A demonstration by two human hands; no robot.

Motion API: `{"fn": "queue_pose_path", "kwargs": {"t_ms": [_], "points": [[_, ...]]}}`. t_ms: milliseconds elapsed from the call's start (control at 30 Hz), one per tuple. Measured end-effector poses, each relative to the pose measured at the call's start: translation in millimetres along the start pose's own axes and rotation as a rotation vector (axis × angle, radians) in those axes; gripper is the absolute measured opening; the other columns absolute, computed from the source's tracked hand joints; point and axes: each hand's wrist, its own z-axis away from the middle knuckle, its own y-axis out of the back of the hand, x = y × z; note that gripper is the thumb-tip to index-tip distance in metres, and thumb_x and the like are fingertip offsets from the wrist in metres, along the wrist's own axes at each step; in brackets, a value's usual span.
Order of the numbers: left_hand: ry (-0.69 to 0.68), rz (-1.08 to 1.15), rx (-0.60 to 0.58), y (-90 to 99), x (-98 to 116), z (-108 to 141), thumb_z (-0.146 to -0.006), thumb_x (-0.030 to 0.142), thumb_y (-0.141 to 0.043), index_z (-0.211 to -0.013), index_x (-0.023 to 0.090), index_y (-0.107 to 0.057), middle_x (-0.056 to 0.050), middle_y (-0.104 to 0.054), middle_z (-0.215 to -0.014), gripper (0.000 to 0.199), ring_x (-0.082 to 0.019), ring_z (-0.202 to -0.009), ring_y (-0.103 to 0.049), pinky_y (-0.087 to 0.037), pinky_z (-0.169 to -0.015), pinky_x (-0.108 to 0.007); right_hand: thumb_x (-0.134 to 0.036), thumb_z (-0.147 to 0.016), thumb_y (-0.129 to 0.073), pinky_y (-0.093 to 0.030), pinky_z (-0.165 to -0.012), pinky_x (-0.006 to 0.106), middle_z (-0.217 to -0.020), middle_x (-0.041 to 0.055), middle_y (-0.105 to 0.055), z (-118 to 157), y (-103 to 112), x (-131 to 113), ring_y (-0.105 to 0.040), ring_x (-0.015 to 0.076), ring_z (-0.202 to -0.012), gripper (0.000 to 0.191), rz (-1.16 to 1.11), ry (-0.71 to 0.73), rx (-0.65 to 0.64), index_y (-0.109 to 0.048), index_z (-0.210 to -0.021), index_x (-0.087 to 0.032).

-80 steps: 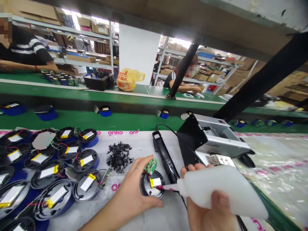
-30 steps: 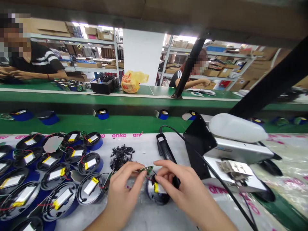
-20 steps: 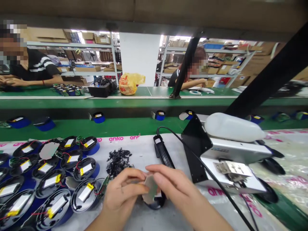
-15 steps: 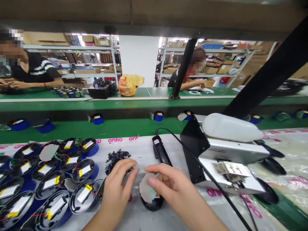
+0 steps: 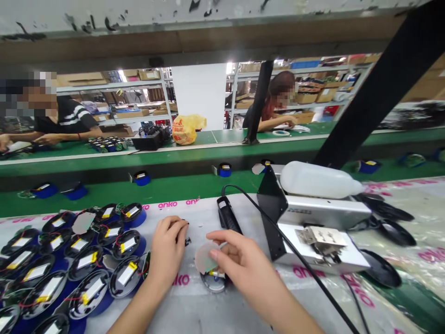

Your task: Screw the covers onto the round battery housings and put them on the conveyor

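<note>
Your right hand (image 5: 245, 262) grips a pale board (image 5: 203, 258) between thumb and fingers, over the round housing (image 5: 214, 284) on the tabletop (image 5: 181, 308). Your left hand (image 5: 167, 253) has its fingers bent beside small black pieces (image 5: 188, 240); whether they pinch one, I can't tell.

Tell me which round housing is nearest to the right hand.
The housing partly covered by the pale plate in the right hand, apart from the cluster at left.
</note>
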Motion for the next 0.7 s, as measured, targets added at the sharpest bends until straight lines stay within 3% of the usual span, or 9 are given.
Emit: {"fn": "queue_pose_path", "kwargs": {"t_ms": [133, 200, 400, 533, 700], "points": [[0.172, 0.366, -0.070, 4.9, 5, 10, -0.074, 0.039, -0.074, -0.080, 0.019, -0.076, -0.006, -0.069, -0.080, 0.020, -0.020, -0.071, -0.060, -0.050, -0.065, -0.031, -0.028, -0.086, -0.062, -0.048, -0.064, 0.027, -0.070, -0.0009, -0.061, -4, 0, 4, -0.063, 0.0168, -0.069, 0.024, -0.009, 0.002, 0.030, -0.067, -0.108, -0.019], [0.271, 0.541, -0.125, 6.5, 5, 15, -0.071, 0.041, -0.078, -0.080, 0.018, -0.076, -0.005, -0.070, -0.073, 0.025, -0.017, -0.064, -0.060, -0.049, -0.059, -0.027, -0.029, -0.088, -0.061, -0.049, -0.063, 0.026, -0.073, -0.0005, -0.065, -5, -3, 5, -0.066, 0.0161, -0.068, 0.019, -0.031, 0.007, 0.019, -0.065, -0.104, -0.020], [0.441, 0.835, -0.268, 9.3, 9, 19, -0.062, 0.040, -0.091, -0.075, 0.017, -0.079, -0.004, -0.072, -0.066, 0.028, -0.012, -0.059, -0.062, -0.052, -0.061, -0.022, -0.028, -0.091, -0.059, -0.049, -0.059, 0.022, -0.072, -0.0017, -0.066, -4, -11, 10, -0.068, 0.0149, -0.069, 0.012, -0.033, 0.047, 0.015, -0.063, -0.101, -0.022], [0.492, 0.907, -0.289, 9.4, 11, 19, -0.062, 0.036, -0.093, -0.075, 0.018, -0.081, -0.002, -0.072, -0.065, 0.026, -0.010, -0.058, -0.063, -0.052, -0.062, -0.019, -0.027, -0.091, -0.059, -0.051, -0.060, 0.022, -0.075, -0.0006, -0.068, -4, -12, 14, -0.069, 0.0148, -0.070, 0.012, 0.005, 0.080, 0.033, -0.063, -0.101, -0.022], [0.504, 0.918, -0.298, 9.8, 12, 21, -0.064, 0.037, -0.092, -0.076, 0.020, -0.080, -0.001, -0.073, -0.069, 0.023, -0.010, -0.062, -0.064, -0.054, -0.066, -0.020, -0.022, -0.091, -0.058, -0.054, -0.062, 0.022, -0.093, 0.0020, -0.069, -3, -12, 14, -0.070, 0.0131, -0.070, 0.009, 0.077, 0.144, 0.062, -0.063, -0.099, -0.022]]}}
